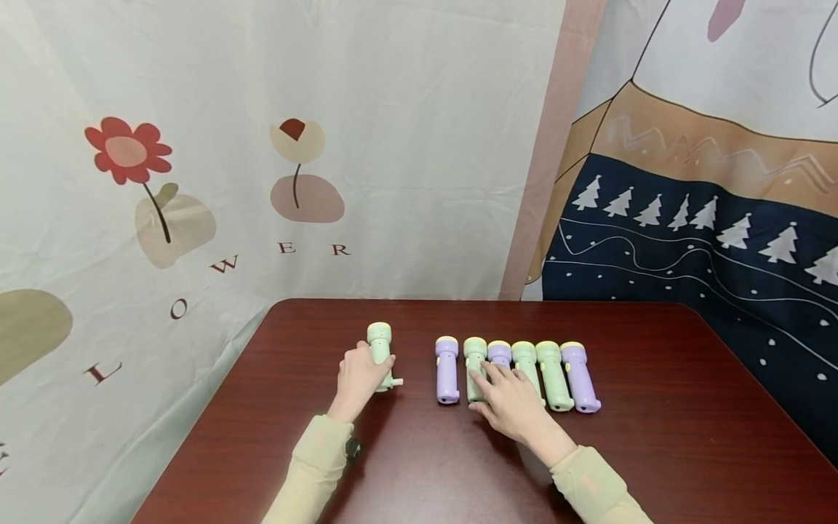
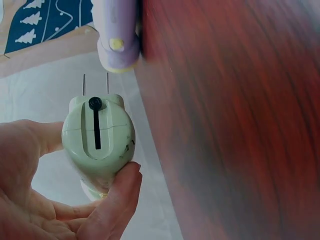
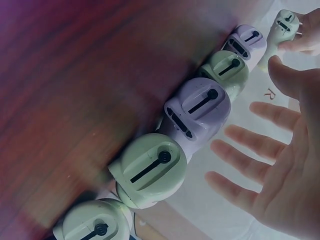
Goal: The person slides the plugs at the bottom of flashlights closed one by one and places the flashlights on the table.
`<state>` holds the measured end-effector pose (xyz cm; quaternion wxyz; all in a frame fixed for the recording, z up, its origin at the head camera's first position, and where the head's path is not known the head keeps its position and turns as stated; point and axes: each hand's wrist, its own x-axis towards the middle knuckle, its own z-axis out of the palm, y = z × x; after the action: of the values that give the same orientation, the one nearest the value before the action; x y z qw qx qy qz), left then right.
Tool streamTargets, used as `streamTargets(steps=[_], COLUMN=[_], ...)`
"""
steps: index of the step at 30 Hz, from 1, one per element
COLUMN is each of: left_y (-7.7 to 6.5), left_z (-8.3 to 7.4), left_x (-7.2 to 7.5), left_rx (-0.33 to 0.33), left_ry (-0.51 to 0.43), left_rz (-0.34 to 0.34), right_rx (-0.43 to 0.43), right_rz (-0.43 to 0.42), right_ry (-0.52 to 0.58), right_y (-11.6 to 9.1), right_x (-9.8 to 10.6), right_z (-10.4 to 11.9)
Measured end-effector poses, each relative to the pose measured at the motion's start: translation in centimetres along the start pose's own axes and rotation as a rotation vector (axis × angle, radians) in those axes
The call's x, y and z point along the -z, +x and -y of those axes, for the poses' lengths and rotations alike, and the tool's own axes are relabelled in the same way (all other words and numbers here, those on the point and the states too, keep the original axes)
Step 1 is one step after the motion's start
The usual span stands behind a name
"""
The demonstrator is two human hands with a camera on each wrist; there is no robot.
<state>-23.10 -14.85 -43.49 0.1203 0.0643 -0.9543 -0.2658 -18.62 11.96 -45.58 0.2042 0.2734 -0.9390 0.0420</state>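
My left hand (image 1: 358, 377) grips a pale green flashlight (image 1: 378, 333) at the left of the table, thumb on one side and fingers on the other. In the left wrist view, two thin metal prongs (image 2: 84, 85) stick out from the end of this green flashlight (image 2: 98, 132). My right hand (image 1: 515, 405) spreads over a row of flashlights, fingers extended above a green flashlight (image 1: 474, 353) and a purple flashlight (image 1: 500, 352). The right wrist view shows its fingers (image 3: 265, 142) loosely straight beside the row, pinching nothing. Black slotted ends face that camera.
A purple flashlight (image 1: 447, 371) lies at the row's left end. Further right lie a green flashlight (image 1: 524, 353), another green flashlight (image 1: 554, 378) and a purple flashlight (image 1: 580, 378), close together. The dark red table (image 1: 687, 407) meets printed curtains (image 1: 419, 145) behind.
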Motion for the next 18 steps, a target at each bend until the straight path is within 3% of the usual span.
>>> streamTargets(steps=[18], left_y=[-1.8], left_z=[-3.5], left_x=[-1.9], left_rx=[-0.018], left_ry=[-0.154], left_rz=[-0.017], right_rx=[-0.062], right_rz=[-0.059], right_ry=[-0.051], right_y=[0.4], right_x=[0.3], right_z=[0.4])
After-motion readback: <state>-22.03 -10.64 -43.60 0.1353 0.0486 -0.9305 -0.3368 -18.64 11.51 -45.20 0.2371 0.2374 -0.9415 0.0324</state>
